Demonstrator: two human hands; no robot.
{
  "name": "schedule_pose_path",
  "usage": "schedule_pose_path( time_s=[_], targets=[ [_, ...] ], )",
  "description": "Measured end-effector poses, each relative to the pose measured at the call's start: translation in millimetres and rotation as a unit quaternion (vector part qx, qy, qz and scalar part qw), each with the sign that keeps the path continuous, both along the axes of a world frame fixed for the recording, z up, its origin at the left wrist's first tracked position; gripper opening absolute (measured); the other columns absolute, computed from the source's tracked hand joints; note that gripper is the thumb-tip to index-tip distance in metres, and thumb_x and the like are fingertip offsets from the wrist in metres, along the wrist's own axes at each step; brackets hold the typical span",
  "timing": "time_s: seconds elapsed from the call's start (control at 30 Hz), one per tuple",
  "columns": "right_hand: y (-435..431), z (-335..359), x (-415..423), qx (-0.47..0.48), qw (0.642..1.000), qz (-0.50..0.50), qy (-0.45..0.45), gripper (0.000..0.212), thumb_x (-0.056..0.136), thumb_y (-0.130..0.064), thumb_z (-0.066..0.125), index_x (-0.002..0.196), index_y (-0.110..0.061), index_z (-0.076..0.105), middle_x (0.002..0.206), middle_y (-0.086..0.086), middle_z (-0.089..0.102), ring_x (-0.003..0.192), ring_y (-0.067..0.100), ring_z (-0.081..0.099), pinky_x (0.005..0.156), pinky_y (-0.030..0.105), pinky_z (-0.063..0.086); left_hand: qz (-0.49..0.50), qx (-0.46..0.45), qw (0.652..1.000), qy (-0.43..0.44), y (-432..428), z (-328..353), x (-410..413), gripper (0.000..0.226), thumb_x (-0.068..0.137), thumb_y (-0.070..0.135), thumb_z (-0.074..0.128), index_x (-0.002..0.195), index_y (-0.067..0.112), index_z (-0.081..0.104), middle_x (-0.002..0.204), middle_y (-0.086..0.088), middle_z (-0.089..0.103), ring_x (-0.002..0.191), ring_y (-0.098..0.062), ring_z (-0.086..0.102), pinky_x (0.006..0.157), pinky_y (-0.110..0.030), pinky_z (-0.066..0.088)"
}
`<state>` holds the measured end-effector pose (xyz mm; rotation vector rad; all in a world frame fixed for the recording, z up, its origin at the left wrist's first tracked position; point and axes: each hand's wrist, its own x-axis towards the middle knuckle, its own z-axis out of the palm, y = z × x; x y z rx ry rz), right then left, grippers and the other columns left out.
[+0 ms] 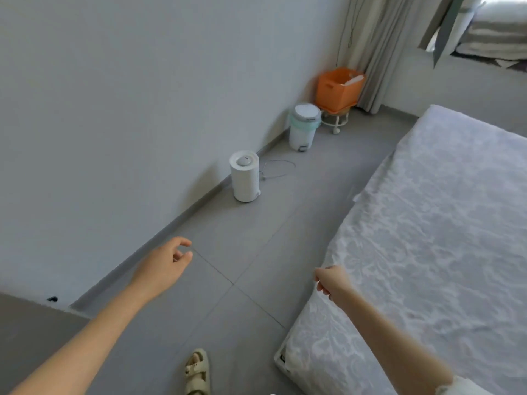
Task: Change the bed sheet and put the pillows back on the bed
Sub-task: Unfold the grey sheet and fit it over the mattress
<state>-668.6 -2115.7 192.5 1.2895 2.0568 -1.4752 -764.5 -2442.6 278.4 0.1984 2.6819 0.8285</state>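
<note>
— Where is the bed sheet (427,223)?

— The white patterned sheet is spread over the bed (281,359), which fills the right side of the view. The bed's long axis runs from the near corner by the person's sandal (197,372) away toward the curtain (368,52) and the window wall, roughly parallel to the side wall (114,109).

— And the hands?

— The right hand (332,283) is at the bed's left edge, near that corner, fingers curled and pinching the sheet's hem. The left hand (165,263) hangs over the grey floor (256,238), fingers loosely bent, holding nothing.

— Anything along the wall?

— A white cylinder appliance (245,178) with its cord, a white pedal bin (303,126) beyond it, then an orange basket (338,88) on a small stool beside the curtain.
</note>
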Motion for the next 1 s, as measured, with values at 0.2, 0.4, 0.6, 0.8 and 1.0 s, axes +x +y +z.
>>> schedule_pose_path(
  time_s=[0.2, 0.4, 0.6, 0.8, 1.0],
  targets=[
    [-20, -24, -35, -0.064, 0.972, -0.221, -0.045, 0.012, 0.088, -0.006, 0.045, 0.078, -0.005, 0.051, 0.058, 0.008, 0.041, 0.045, 0.014, 0.030, 0.045, 0.022, 0.019, -0.148, -0.006, 0.987, -0.068, 59, -43, -135, 0.012, 0.094, 0.021, 0.053, 0.104, 0.018, 0.058, 0.083, -0.001, 0.068, 0.088, -0.023, 0.063, 0.077, -0.029, 0.042],
    [-9, -36, -66, -0.188, 0.878, -0.439, -0.013, 0.023, 0.097, -0.018, 0.043, 0.078, -0.007, 0.050, 0.059, 0.004, 0.044, 0.048, 0.012, 0.032, 0.044, 0.021, 0.024, -0.268, 0.024, 0.953, -0.138, 175, -83, -201, 0.007, 0.093, 0.020, 0.053, 0.094, 0.015, 0.058, 0.075, 0.000, 0.065, 0.080, -0.025, 0.063, 0.081, -0.035, 0.050],
    [42, -67, -111, -0.277, 0.721, -0.633, 0.056, 0.034, 0.101, -0.030, 0.040, 0.077, -0.010, 0.052, 0.063, 0.001, 0.045, 0.048, 0.011, 0.039, 0.039, 0.017, 0.030, -0.337, 0.039, 0.919, -0.200, 282, -108, -246, 0.008, 0.094, 0.019, 0.050, 0.092, 0.015, 0.057, 0.080, -0.004, 0.067, 0.081, -0.026, 0.062, 0.082, -0.039, 0.051],
    [113, -111, -151, -0.300, 0.579, -0.754, 0.071, 0.035, 0.101, -0.033, 0.041, 0.079, -0.008, 0.053, 0.070, 0.004, 0.050, 0.054, 0.012, 0.040, 0.036, 0.012, 0.033, -0.341, 0.015, 0.911, -0.233, 389, -142, -306, 0.011, 0.095, 0.019, 0.050, 0.087, 0.017, 0.057, 0.076, 0.001, 0.065, 0.077, -0.020, 0.059, 0.077, -0.031, 0.046],
    [184, -152, -182, -0.312, 0.466, -0.824, 0.084, 0.036, 0.100, -0.031, 0.043, 0.078, -0.004, 0.052, 0.070, 0.006, 0.051, 0.055, 0.014, 0.042, 0.034, 0.011, 0.035, -0.387, -0.036, 0.883, -0.263, 507, -205, -316, 0.015, 0.094, 0.024, 0.051, 0.085, 0.015, 0.058, 0.087, -0.005, 0.066, 0.077, -0.021, 0.057, 0.069, -0.029, 0.043]
  ],
)
